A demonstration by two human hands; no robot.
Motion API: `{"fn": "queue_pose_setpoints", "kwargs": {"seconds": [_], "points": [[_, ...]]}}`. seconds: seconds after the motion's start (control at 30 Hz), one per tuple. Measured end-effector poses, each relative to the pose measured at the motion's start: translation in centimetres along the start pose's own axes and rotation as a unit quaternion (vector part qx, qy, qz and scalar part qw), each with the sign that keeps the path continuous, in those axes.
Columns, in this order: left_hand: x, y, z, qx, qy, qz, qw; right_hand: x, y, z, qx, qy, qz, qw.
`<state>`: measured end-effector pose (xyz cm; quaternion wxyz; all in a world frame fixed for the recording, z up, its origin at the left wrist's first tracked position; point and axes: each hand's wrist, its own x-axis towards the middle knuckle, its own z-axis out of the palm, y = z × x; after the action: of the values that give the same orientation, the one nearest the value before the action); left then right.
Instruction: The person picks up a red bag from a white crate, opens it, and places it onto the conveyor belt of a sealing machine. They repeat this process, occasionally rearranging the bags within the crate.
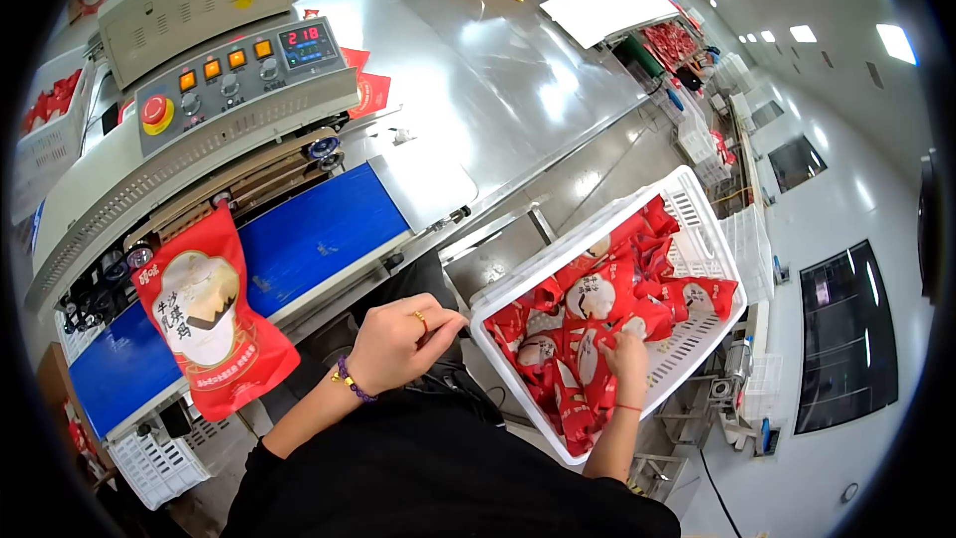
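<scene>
The right hand is in the white crate, right of centre in the frame, its fingers bent down among the red bags; whether they pinch one I cannot tell. The left hand, near the centre, is curled into a loose fist (a ring on one finger), with nothing seen in it, above the person's lap. The bags lie heaped and overlapping, so a light pinch on one top edge should part it from its neighbours without creasing the film; the free left hand could steady the rest.

Farther out, left of centre, a single red bag lies aslant across the blue belt, its top at the machine and its bottom past the belt's near edge. Its top seems best kept flat and square there, with fingers clear of the rollers. Beyond is the steel table.
</scene>
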<state>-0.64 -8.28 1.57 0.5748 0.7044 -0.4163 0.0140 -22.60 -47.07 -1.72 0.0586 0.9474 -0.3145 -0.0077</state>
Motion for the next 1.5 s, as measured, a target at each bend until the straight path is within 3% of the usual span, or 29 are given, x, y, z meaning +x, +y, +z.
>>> {"fn": "queue_pose_setpoints", "kwargs": {"seconds": [0.03,0.1,0.13,0.17,0.2,0.23,0.27,0.33,0.4,0.43,0.47,0.53,0.57,0.6,0.67,0.7,0.73,0.8,0.87,0.9,0.93,0.97,1.0,1.03,1.07,1.13,1.17,1.27,1.5], "points": [[0.0,-0.1,-0.3,0.014,-0.031,-0.014,0.999,1.4,-2.7,-3.3,0.077,-0.096,-0.017,0.992],[1.0,0.1,-0.4,0.005,-0.037,0.029,0.999,2.5,-9.5,-10.1,0.125,-0.211,-0.172,0.954],[1.4,0.2,-0.4,-0.006,-0.045,0.072,0.996,2.9,-11.4,-10.7,0.243,-0.200,-0.307,0.898],[1.7,-0.3,-0.3,-0.043,-0.133,0.065,0.988,3.0,-14.4,-12.5,0.241,-0.239,-0.378,0.861],[1.9,-0.2,0.0,-0.055,-0.147,0.079,0.985,3.5,-17.0,-13.9,0.265,-0.317,-0.472,0.779],[2.1,-0.6,0.4,-0.089,-0.169,0.098,0.977,3.7,-19.5,-15.6,0.284,-0.424,-0.446,0.735],[2.1,-1.3,0.8,-0.124,-0.188,0.115,0.967,4.0,-21.6,-16.0,0.290,-0.436,-0.483,0.702],[1.0,-2.4,0.1,-0.213,-0.307,-0.033,0.927,4.8,-25.3,-16.1,0.355,-0.431,-0.532,0.636],[0.0,-1.1,-2.2,-0.293,-0.172,-0.105,0.935,6.6,-26.3,-15.3,0.432,-0.433,-0.486,0.624],[-1.3,-2.6,-2.1,-0.304,-0.102,-0.136,0.937,7.2,-26.5,-13.6,0.568,-0.473,-0.419,0.527],[-2.0,-2.6,-2.7,-0.380,-0.021,-0.207,0.901,7.8,-26.7,-12.0,0.684,-0.499,-0.336,0.413],[-2.3,-3.2,-3.4,-0.410,0.140,-0.234,0.871,7.7,-27.0,-10.4,0.803,-0.438,-0.212,0.343],[-2.6,-3.8,-3.6,-0.383,0.175,-0.219,0.880,6.4,-27.4,-10.4,0.836,-0.400,-0.118,0.357],[-2.3,-3.8,-3.4,-0.359,0.226,-0.219,0.879,6.2,-27.9,-9.8,0.829,-0.413,-0.116,0.360],[-1.4,-3.8,-3.2,-0.304,0.283,-0.238,0.878,5.9,-28.4,-7.6,0.685,-0.209,-0.258,0.648],[-1.3,-5.2,-2.8,-0.268,0.277,-0.239,0.891,6.9,-28.1,-6.3,0.726,-0.226,-0.155,0.631],[-0.7,-5.5,-2.8,-0.334,0.266,-0.256,0.867,7.6,-28.0,-5.8,0.700,-0.190,-0.163,0.669],[-0.2,-7.2,-3.7,-0.420,0.163,-0.285,0.846,9.5,-27.6,-4.8,0.797,-0.197,-0.154,0.550],[1.4,-8.1,-4.1,-0.297,0.177,-0.256,0.903,12.4,-27.1,-4.0,0.822,-0.219,-0.174,0.497],[1.7,-11.4,-4.0,0.008,0.182,-0.152,0.971,13.8,-28.0,-3.4,0.795,-0.150,-0.150,0.568],[2.6,-11.2,-4.7,0.145,0.168,-0.235,0.946,15.3,-28.5,-3.0,0.790,-0.162,-0.157,0.570],[3.4,-12.0,-4.2,-0.009,0.223,-0.267,0.938,16.9,-28.7,-2.7,0.655,-0.096,-0.192,0.724],[4.0,-13.2,-3.5,-0.162,0.273,-0.286,0.904,18.5,-29.2,-2.2,0.492,-0.021,-0.222,0.842],[4.5,-14.9,-3.1,-0.130,0.277,-0.296,0.905,19.6,-30.4,-1.6,0.595,-0.009,-0.201,0.778],[5.3,-15.5,-2.9,-0.125,0.301,-0.264,0.908,20.8,-30.6,-1.9,0.629,-0.056,-0.181,0.754],[6.4,-16.1,-3.0,-0.219,0.261,-0.342,0.876,22.4,-32.0,-2.3,0.715,-0.095,-0.162,0.673],[7.3,-16.0,-2.8,-0.291,0.294,-0.372,0.831,23.4,-32.2,-2.3,0.706,-0.111,-0.160,0.681],[7.9,-17.6,-3.0,-0.363,0.316,-0.387,0.787,25.6,-33.2,-1.7,0.673,-0.127,-0.145,0.714],[5.4,-17.1,-5.9,-0.306,0.345,-0.383,0.800,25.0,-37.5,-1.7,0.665,-0.146,-0.174,0.712]]}}
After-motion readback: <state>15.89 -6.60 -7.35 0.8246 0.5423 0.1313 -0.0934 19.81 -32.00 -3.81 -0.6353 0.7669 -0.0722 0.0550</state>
